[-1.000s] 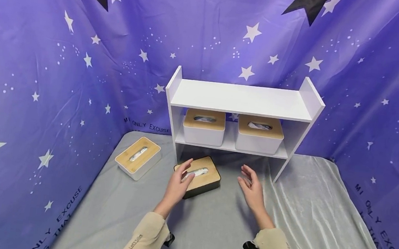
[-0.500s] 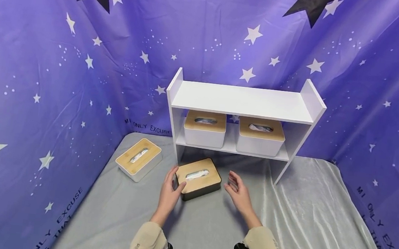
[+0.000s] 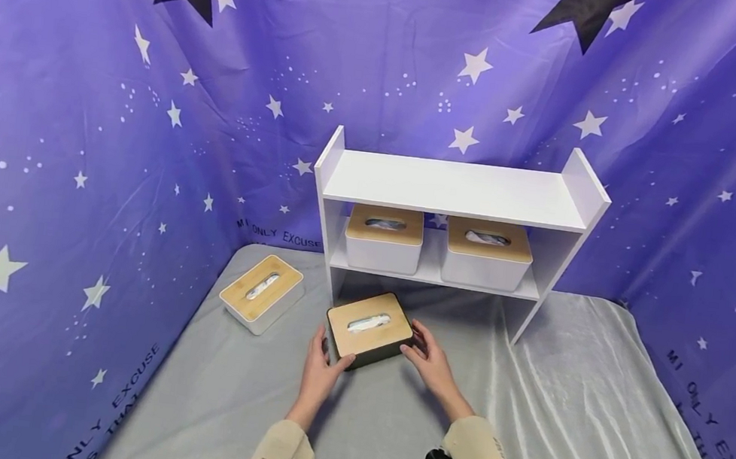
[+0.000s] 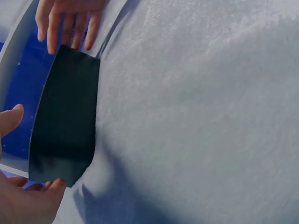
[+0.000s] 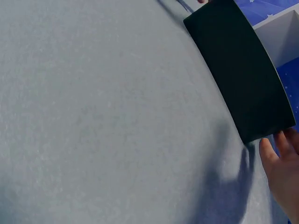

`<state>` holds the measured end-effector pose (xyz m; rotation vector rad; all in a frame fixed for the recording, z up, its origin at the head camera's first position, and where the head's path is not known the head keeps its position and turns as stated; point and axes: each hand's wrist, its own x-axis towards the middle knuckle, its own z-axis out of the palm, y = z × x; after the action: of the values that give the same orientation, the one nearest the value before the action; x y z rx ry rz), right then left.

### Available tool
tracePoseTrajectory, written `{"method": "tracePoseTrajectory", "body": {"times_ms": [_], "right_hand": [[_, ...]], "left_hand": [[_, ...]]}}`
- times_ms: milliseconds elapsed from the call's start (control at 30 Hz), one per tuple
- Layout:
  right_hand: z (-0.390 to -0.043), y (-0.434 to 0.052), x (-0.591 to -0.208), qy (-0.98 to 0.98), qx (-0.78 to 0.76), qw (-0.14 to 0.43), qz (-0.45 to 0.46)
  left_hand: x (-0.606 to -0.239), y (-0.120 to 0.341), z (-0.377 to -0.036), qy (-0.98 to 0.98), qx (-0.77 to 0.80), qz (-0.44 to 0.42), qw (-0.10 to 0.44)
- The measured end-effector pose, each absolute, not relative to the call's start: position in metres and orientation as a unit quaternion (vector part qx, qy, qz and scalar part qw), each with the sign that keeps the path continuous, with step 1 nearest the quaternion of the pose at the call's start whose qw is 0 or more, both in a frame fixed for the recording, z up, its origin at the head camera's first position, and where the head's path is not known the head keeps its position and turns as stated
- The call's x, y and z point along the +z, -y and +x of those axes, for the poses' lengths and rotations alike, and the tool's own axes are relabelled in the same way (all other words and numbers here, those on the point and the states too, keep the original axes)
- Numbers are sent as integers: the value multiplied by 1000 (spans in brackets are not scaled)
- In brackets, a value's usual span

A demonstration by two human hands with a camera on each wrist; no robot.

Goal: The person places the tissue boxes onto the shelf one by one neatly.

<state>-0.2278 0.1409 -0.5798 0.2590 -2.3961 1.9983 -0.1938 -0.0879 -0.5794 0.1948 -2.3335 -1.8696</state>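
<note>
A person in beige sleeves reaches over a grey cloth (image 3: 566, 403) toward a black tissue box with a wooden lid (image 3: 369, 326), which lies on the cloth just in front of a white two-tier shelf (image 3: 457, 190). The left hand (image 3: 321, 364) rests against the box's corner at about seven o'clock, fingers relaxed and slightly spread, thumb along the near edge. The right hand (image 3: 430, 358) touches the box's side at about four o'clock, fingers extended along its dark wall. Neither hand curls around the box. On the lower shelf, at twelve o'clock from the box, stand two white tissue boxes (image 3: 384, 237) side by side. Another white tissue box (image 3: 260, 302) lies at nine o'clock, well apart, beside the purple starry backdrop (image 3: 81, 113).
</note>
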Motion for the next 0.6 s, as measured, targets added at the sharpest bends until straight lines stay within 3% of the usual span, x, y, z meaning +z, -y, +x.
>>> {"method": "tracePoseTrajectory", "body": {"times_ms": [133,600], "right_hand": [[-227,-139,-580,766,638,-1,76],[-220,-141,-581,751,658,-7,59]], "left_hand": [[-582,84,-193,761,-643,61,49],[-581,84,-191,754,-651,65,56]]}}
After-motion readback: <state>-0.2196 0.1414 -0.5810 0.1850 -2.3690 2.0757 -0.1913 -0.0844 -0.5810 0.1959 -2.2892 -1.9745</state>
